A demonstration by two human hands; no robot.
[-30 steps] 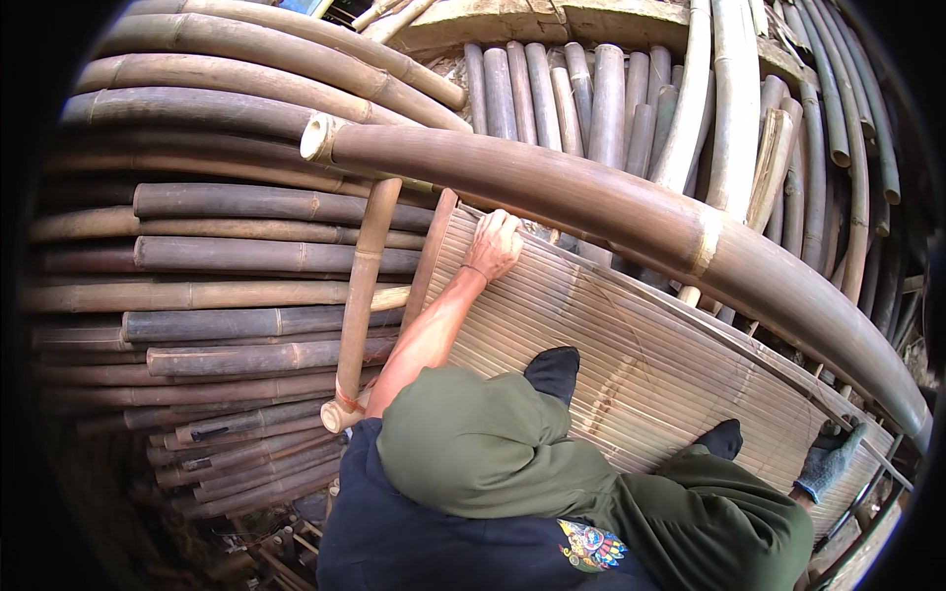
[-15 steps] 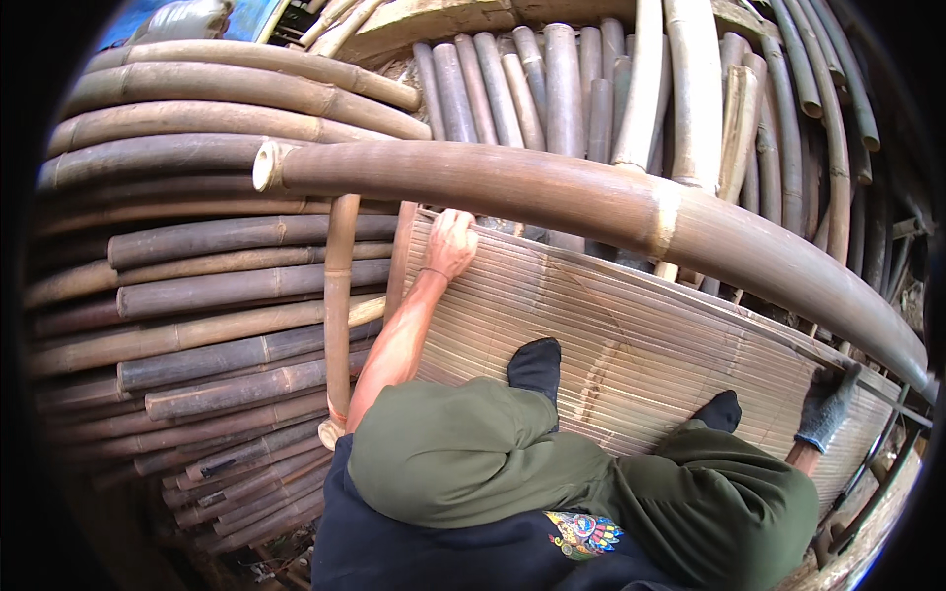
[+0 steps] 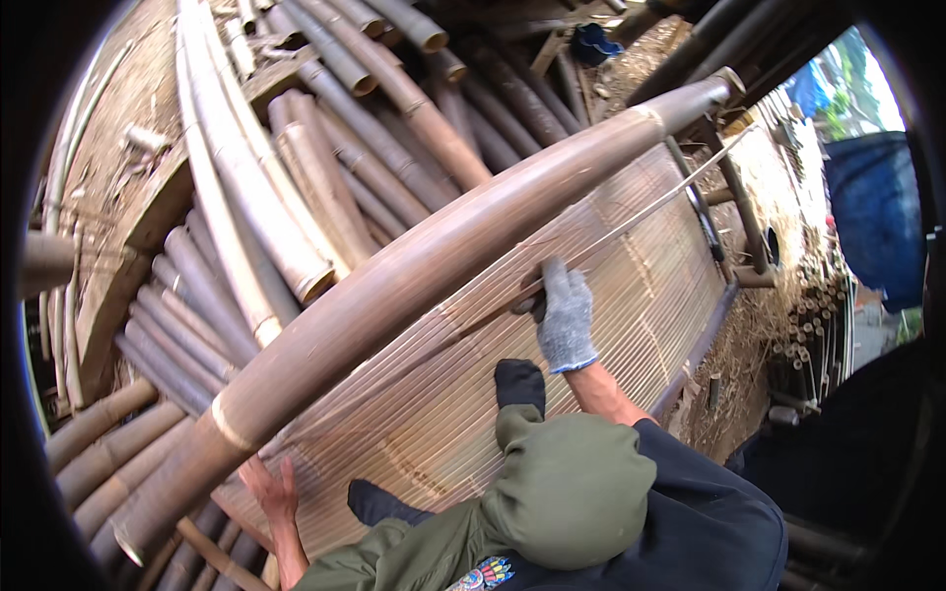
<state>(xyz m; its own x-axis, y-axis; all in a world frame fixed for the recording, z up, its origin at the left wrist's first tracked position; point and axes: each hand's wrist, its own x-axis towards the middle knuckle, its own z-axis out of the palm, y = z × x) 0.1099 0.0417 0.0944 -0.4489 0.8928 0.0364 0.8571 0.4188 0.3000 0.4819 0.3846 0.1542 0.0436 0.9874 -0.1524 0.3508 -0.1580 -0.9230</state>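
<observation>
I sit on a slatted bamboo platform with my knees bent and my dark-socked feet on the slats. A long, thin bamboo strip runs lengthwise over it, close to the thick bamboo pole. My right hand, in a grey knit glove, is closed around this strip near the middle of the platform; its fingertips look dark and partly hidden. Bare, my left hand rests at the platform's left end by the pole, fingers apart. What lies under its palm is hidden.
The thick pole crosses diagonally just beyond both hands. Behind it lie stacked bamboo poles, with more cut poles at the left. A bamboo frame stands at the platform's right end. Blue cloth hangs at far right.
The view has swung to the right. My gloved hand has moved from the platform's right end toward its middle and holds the strip. My left hand's fingers, curled before, are now apart.
</observation>
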